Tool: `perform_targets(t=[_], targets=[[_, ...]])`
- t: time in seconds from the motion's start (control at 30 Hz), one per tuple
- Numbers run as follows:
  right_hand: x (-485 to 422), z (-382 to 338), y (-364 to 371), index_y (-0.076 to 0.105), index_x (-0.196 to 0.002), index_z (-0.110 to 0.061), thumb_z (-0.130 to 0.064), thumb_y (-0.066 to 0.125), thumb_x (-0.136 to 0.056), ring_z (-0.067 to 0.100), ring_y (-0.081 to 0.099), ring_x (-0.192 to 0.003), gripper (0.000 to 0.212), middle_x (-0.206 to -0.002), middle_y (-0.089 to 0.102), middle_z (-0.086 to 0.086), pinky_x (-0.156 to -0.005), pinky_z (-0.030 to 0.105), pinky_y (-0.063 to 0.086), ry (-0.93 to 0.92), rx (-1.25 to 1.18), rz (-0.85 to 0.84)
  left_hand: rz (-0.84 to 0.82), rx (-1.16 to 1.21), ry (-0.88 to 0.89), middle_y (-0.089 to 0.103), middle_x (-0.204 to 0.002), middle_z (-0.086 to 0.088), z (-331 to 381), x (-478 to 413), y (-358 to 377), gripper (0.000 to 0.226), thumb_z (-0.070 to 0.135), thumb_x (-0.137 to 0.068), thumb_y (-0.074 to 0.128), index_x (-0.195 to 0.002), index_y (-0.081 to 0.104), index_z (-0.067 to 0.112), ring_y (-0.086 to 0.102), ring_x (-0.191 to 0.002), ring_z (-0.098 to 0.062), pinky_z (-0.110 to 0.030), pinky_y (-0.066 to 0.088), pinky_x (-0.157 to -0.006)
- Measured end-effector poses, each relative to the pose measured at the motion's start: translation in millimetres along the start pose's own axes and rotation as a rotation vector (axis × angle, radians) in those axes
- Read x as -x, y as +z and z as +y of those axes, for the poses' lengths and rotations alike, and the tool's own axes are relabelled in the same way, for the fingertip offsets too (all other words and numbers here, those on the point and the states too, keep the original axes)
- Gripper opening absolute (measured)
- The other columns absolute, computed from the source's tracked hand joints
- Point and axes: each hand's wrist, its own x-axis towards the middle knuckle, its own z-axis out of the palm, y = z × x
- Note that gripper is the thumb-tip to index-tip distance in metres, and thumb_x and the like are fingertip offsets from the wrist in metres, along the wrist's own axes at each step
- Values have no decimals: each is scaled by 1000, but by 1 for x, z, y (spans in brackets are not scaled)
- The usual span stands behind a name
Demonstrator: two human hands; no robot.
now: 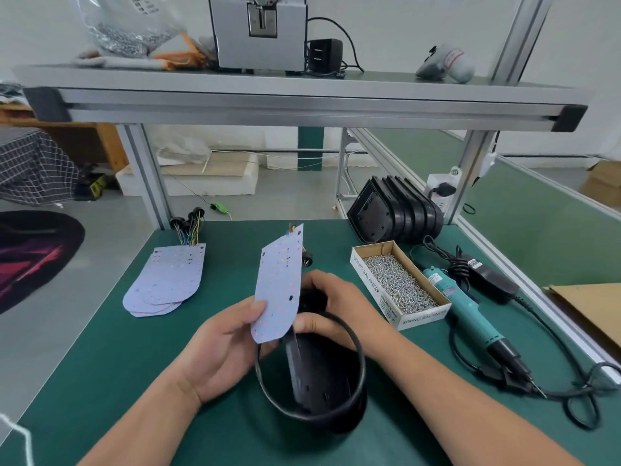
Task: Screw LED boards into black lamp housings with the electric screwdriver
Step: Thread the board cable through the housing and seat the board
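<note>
The left hand is being kept closed on a single LED board, the thumb being pressed to its dotted face and the fingers being curled behind its lower edge, so that the board is being held upright, slightly tilted, above the work. The right hand is being wrapped round the far rim of a black lamp housing, which is being steadied on its side with its open mouth toward the camera; exactly what those fingers are closing on cannot be made out.

All this is being done over the green table. At its far right corner a row of nested empty housings is being kept, and on the left a pile of boards with coloured wires is lying flat. Right of the hands a cardboard box of screws is being kept open, and just beside it the teal electric screwdriver is lying untouched.

The job is judged to be at an early stage: this board is being brought to its housing but is not yet seated, no screw is being driven, and many housings and boards are left waiting.
</note>
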Motion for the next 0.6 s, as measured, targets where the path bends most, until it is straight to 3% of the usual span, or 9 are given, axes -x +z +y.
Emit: perform_targets(t=[0.1,0.17,0.23,0.3,0.4,0.5,0.6], targets=[[-3,2,-14,63,-125,-39,-84,74,-60,6,60,-109,80,-112,64,-8,-94,30,50,19,59,67,191,89,48,72,-128,-18,2,-3,-3,34,15,-98,56,-120,77,-1,71,-100,-26,-37,59,-90],[-4,8,-27,63,-122,-41,-82,76,-59,3,59,-110,76,-113,64,-11,-97,28,50,43,53,120,340,133,108,76,-108,-13,6,-4,-7,26,13,-89,61,-99,82,0,72,-82,-21,-28,61,-69],[-2,17,-38,62,-120,-44,-74,78,-62,0,56,-114,68,-115,64,-16,-103,32,48,66,73,174,443,181,182,72,-95,-10,11,-5,-12,21,11,-85,64,-96,78,0,66,-76,-19,-25,59,-62],[3,25,-46,62,-123,-46,-69,82,-67,3,56,-122,64,-123,65,-17,-108,38,47,83,67,198,526,188,245,71,-95,-7,13,-5,-18,20,8,-89,63,-106,70,1,61,-79,-19,-22,58,-62],[5,29,-49,62,-127,-44,-67,74,-84,7,57,-121,50,-121,66,-22,-104,42,48,45,120,211,535,121,266,73,-113,-5,11,-5,-24,24,7,-99,57,-120,68,4,63,-92,-18,-22,59,-68],[4,31,-43,61,-126,-44,-68,57,-95,9,57,-112,39,-113,67,-22,-96,43,49,26,256,263,431,128,281,71,-124,-5,9,-4,-23,31,13,-97,60,-127,65,6,66,-97,-18,-26,61,-74],[2,33,-34,64,-131,-38,-53,53,-103,19,58,-108,34,-108,69,-9,-91,45,52,54,338,351,276,58,305,68,-140,-2,8,-3,-18,37,17,-102,56,-138,66,13,69,-113,-17,-31,60,-89]])
